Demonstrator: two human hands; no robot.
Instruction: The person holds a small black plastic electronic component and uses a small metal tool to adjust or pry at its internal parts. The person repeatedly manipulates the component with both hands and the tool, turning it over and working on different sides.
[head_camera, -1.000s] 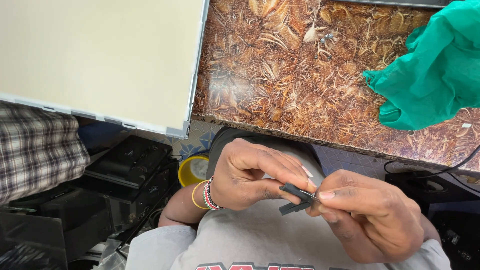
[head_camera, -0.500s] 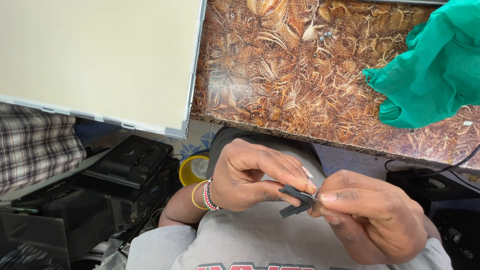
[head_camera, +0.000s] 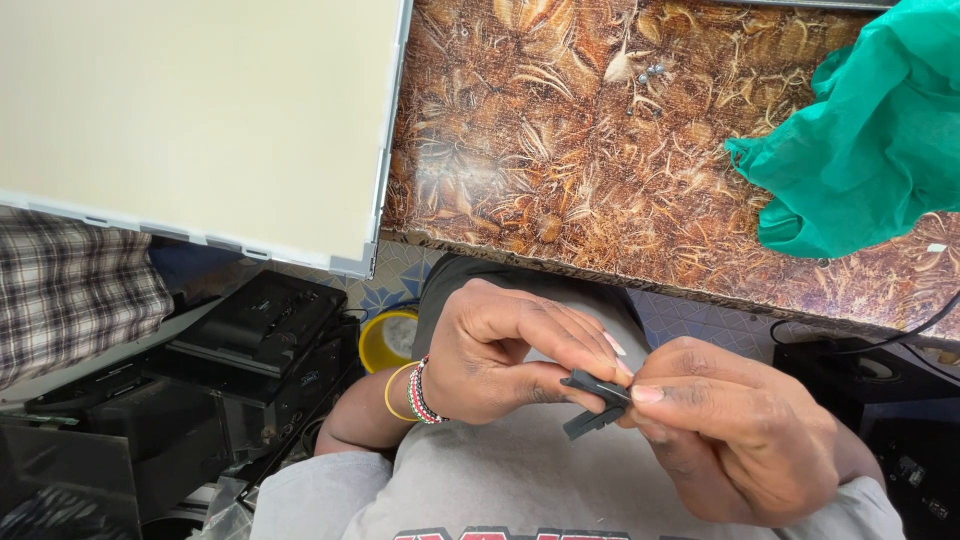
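Both hands meet in front of my chest, below the table edge. My left hand (head_camera: 500, 350), with beaded and yellow bracelets at the wrist, pinches one end of a small dark plastic part (head_camera: 594, 402). My right hand (head_camera: 730, 430) grips the other end of the same part between thumb and fingertips. The part is short, flat and angular; most of it is covered by my fingers.
A brown patterned table (head_camera: 600, 180) lies ahead, with a pale flat panel (head_camera: 190, 120) overhanging its left side, a green cloth (head_camera: 870, 140) at right and a few small screws (head_camera: 650, 72). Black electronics (head_camera: 260, 330), a yellow container (head_camera: 385, 340) and a plaid cloth (head_camera: 70, 290) are below left.
The view has shifted slightly. Both hands stay closed on the small dark part, with only small finger movement.
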